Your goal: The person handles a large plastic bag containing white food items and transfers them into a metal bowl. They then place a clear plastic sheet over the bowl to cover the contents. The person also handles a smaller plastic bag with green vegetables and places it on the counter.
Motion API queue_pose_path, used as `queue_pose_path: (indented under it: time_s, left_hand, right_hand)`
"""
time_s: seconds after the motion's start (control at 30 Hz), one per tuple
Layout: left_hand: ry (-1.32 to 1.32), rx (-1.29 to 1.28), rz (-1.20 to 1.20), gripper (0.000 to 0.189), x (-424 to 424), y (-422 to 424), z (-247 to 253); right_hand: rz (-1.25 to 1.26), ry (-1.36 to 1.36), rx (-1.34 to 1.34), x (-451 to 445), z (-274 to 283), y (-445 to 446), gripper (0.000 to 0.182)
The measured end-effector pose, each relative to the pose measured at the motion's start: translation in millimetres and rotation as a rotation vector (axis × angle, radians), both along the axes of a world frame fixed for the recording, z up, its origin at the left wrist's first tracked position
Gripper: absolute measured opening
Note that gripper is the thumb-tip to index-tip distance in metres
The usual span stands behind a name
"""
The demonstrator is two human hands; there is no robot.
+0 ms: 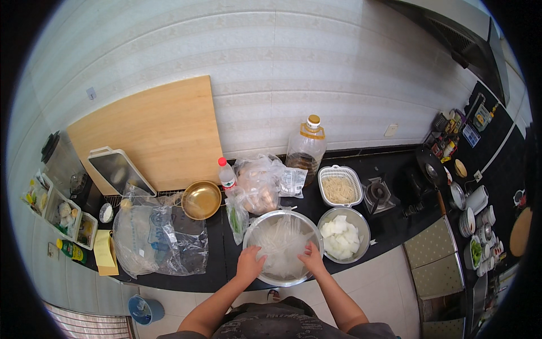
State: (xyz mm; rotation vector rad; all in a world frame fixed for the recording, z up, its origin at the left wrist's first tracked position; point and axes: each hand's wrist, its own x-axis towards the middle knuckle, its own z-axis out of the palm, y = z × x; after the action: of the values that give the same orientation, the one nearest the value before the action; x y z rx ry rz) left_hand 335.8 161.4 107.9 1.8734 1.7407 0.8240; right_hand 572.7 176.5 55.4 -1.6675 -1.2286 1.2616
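A large stainless steel basin [318, 237] stands at the counter's front edge, holding a mound of translucent strands [283, 239] that look like glass noodles. My left hand [250, 263] reaches over the basin's near left side, thumb and forefinger apart beside the strands. Opposite it, my right hand [312, 259] has its fingertips at the mound's right side. Whether either hand grips any strands cannot be made out. Touching or close to the basin's right is a smaller metal bowl [365, 243] of white, flat-cut pieces [341, 237]. Behind that bowl, a white plastic basket [358, 180] holds thin pale shreds [338, 189].
Behind the basin are a plastic bag [256, 186] of brownish items, a big oil jug [308, 148] and a red-capped bottle [227, 173]. Leftward lie a golden bowl [201, 200] and clear plastic bags [156, 241]. A gas burner [377, 193] and wok [428, 165] are rightward.
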Motion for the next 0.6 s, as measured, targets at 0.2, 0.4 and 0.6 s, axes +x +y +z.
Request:
queue_pose_path:
  time_s: [0.2,0.4,0.6]
  left_hand:
    - [0.061,-0.091,-0.294,0.039,12,-16,-11]
    - [0.016,0.18,0.14,0.043,-13,2,22]
    - [-0.706,-0.802,0.314,0.053,-52,14,-32]
  right_hand:
    - [0.249,0.116,0.061,-2,-41,15,0.07]
    - [-0.029,-0.513,0.369,-6,39,8,0.057]
    - [0.091,-0.834,0.449,12,29,-13,0.04]
